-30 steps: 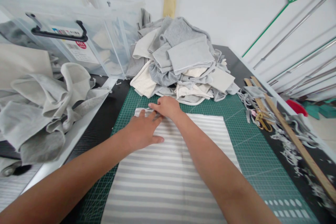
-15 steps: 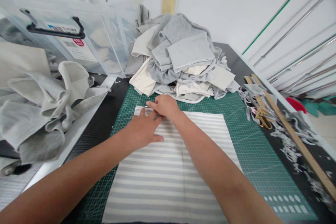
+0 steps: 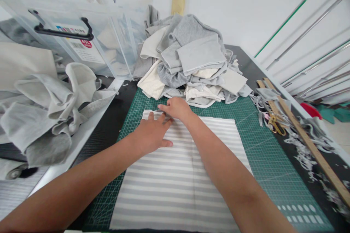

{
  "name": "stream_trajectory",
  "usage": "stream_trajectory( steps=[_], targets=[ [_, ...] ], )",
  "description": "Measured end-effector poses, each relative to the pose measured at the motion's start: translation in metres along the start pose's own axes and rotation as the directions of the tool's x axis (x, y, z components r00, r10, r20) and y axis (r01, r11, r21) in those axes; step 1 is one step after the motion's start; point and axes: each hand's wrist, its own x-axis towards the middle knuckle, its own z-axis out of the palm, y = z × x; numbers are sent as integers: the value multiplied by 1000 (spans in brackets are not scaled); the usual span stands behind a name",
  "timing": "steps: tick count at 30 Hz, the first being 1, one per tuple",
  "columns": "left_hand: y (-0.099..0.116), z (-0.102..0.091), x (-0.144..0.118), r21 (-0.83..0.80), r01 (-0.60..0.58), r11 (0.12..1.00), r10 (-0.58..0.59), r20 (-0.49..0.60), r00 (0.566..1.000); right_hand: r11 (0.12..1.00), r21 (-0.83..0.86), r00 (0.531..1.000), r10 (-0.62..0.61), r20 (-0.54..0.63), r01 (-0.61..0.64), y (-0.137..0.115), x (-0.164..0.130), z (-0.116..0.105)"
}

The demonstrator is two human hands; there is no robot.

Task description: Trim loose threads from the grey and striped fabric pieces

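A grey-and-white striped cloth (image 3: 164,185) lies flat on the green cutting mat (image 3: 269,153), a crease running down its middle. My left hand (image 3: 153,133) rests palm down on the cloth near its far left corner, fingers spread. Just beyond it, at the cloth's far edge, my right hand (image 3: 176,108) is closed around a thin metal tool (image 3: 158,110). Only the tool's slim tip shows past the fingers, pointing left; the rest is hidden in the hand.
Behind the mat rises a heap of grey and cream cloth pieces (image 3: 202,56). At left, more grey cloths (image 3: 46,98) lie before a clear plastic box (image 3: 115,43). Gold-handled scissors (image 3: 276,125), a long wooden strip (image 3: 308,138) and thread scraps (image 3: 300,153) lie along the right.
The view has shifted slightly, so everything sits a little further right. Both hands keep nearly the same place on the cloth, the right still closed on the metal tool.
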Motion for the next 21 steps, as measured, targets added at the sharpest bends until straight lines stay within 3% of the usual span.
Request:
stream_trajectory(
  steps=[21],
  targets=[
    [0, 0, 0, -41, -41, 998, 40, -34, 999, 999, 10, 999, 35, -18, -35, -10, -5, 3]
  ],
)
